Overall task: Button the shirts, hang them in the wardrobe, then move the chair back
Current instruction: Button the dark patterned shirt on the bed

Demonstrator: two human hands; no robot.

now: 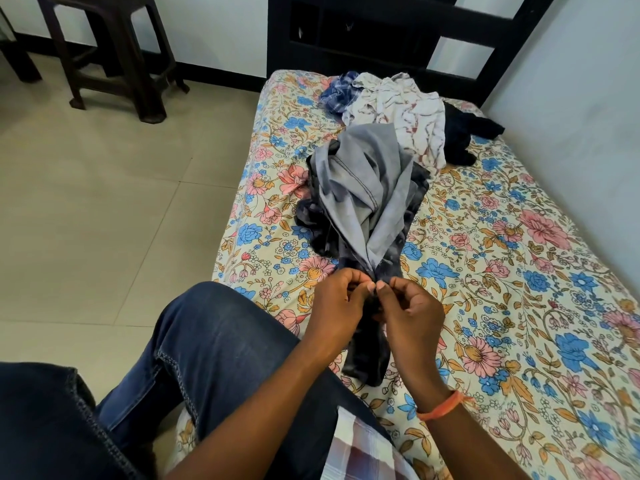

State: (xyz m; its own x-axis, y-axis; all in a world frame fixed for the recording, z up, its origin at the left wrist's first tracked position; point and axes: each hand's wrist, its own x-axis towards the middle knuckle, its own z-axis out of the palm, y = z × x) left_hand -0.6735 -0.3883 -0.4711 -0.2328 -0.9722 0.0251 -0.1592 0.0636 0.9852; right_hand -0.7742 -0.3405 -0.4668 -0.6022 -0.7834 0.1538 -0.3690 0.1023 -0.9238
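- The dark grey shirt (360,209) is bunched lengthwise on the floral bedsheet (519,271), with its near end pulled up into the pinch and a strip of it trailing down below the hands.
- Left hand (337,303) and right hand (412,310) are thumb to thumb, both pinching the shirt's front edge with curled fingers. Can't make out a button itself, too small and dark.
- Orange band (441,407) on the right wrist, just behind the grip.
- Beyond the grip, past the grey shirt: a white patterned shirt (401,112), a blue checked shirt (337,91) to its left, and a black garment (464,133) to its right, all in one pile.
- Jeans leg (214,341) sits left of the pinch.
- Far off to the left on the tiled floor, a dark plastic chair (114,46).
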